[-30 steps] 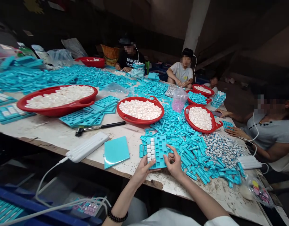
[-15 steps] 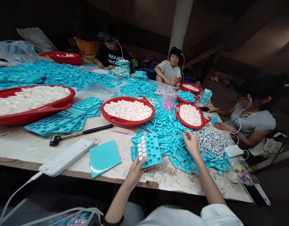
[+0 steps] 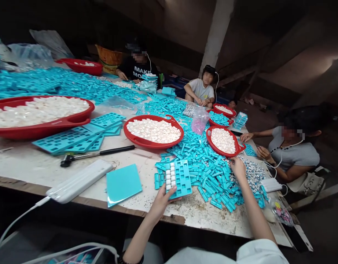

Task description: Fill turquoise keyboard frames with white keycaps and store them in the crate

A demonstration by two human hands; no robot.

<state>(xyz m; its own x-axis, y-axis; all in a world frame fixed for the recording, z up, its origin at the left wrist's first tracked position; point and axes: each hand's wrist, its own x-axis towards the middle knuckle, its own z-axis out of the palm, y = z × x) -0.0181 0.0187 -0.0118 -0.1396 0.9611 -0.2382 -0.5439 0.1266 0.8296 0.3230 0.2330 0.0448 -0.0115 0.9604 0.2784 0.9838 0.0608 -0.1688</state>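
My left hand (image 3: pixel 162 201) grips the lower left edge of a teal keypad-like board (image 3: pixel 182 178) with square slots. Two columns of white keycap-like squares (image 3: pixel 170 176) fill its left part; the slots to the right show no white caps. My right hand (image 3: pixel 238 169) is over the near-left border of a heap of tiny white-and-blue pieces (image 3: pixel 253 170), just below a red basket. Its fingers are bent together, and anything between them is too small to make out. Teal strip-shaped pieces (image 3: pixel 210 176) lie heaped between my hands.
Red baskets (image 3: pixel 155 146) hold white pieces. Slotted teal boards (image 3: pixel 61 141), a black-handled hammer-like tool (image 3: pixel 114 150), a white power strip (image 3: pixel 81 179) and a flat teal square (image 3: pixel 123 185) lie left. Co-workers sit at the far side and right, one in grey (image 3: pixel 301 154).
My right hand has moved right, from above the teal strips to the heap of tiny pieces, and its fingers have drawn together. My left hand still holds the board; the view has shifted slightly.
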